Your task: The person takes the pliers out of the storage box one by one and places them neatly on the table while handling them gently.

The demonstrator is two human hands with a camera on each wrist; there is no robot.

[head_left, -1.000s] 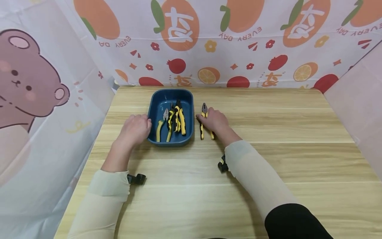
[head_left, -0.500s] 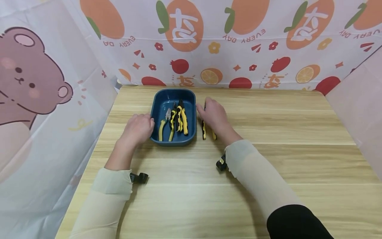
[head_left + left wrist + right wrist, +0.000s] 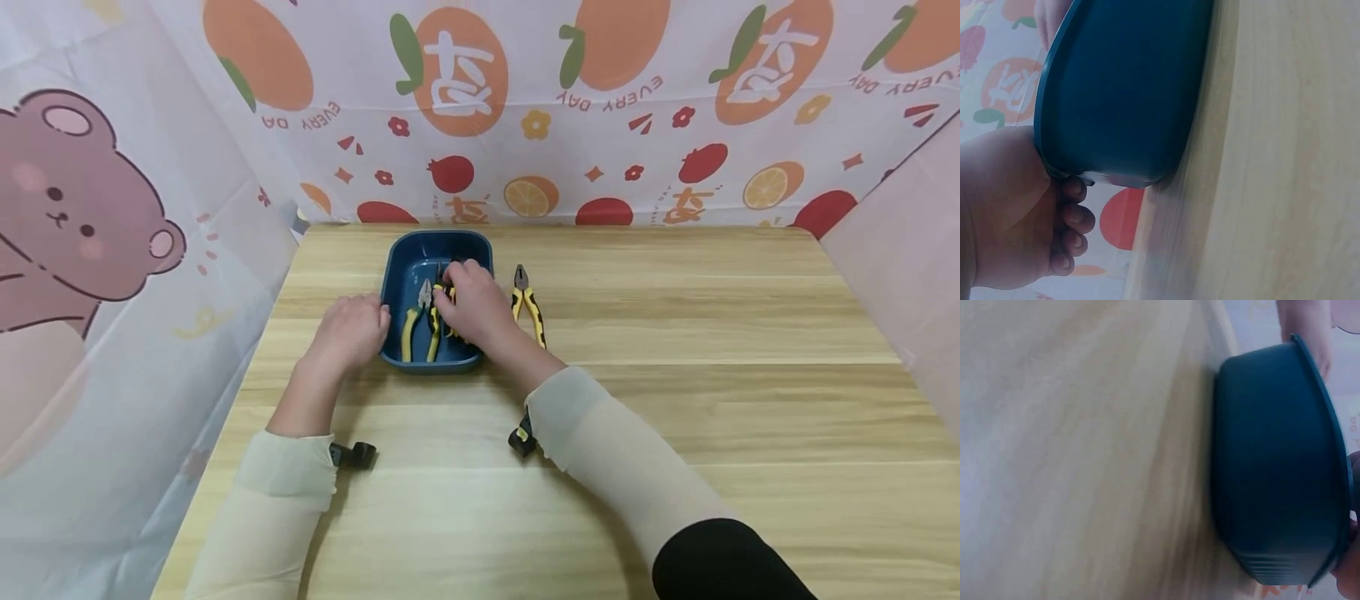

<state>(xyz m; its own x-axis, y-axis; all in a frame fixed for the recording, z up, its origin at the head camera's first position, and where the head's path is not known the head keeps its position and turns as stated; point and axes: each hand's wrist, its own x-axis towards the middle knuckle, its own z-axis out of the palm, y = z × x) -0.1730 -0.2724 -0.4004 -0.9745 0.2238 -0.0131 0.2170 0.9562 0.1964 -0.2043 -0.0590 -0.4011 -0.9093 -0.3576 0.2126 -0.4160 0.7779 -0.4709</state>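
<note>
A blue plastic box (image 3: pixel 437 367) stands at the table's back left, holding several pliers with yellow or yellow-and-black handles. My left hand (image 3: pixel 352 329) grips the box's left rim, fingers curled below the edge in the left wrist view. Over the right half of the box is my right hand (image 3: pixel 480 308); its thumb and forefinger stand apart above black-and-yellow handles it partly hides. Further left in the box lie pale-yellow-handled pliers (image 3: pixel 408 333) and slimmer pliers (image 3: pixel 434 333). Combination pliers (image 3: pixel 535 317) rest on the table just right of the box, jaws pointing away.
The wooden table (image 3: pixel 712 375) extends to the right and front. A fruit-print cloth (image 3: pixel 585 133) hangs along its back edge, and a bear-print cloth (image 3: pixel 97 208) hangs on the left. Small black cameras (image 3: pixel 356 456) are worn at both wrists.
My right hand has left the combination pliers, which stay on the table with handles spread, and moved left over the box. My left hand keeps its place at the rim.
</note>
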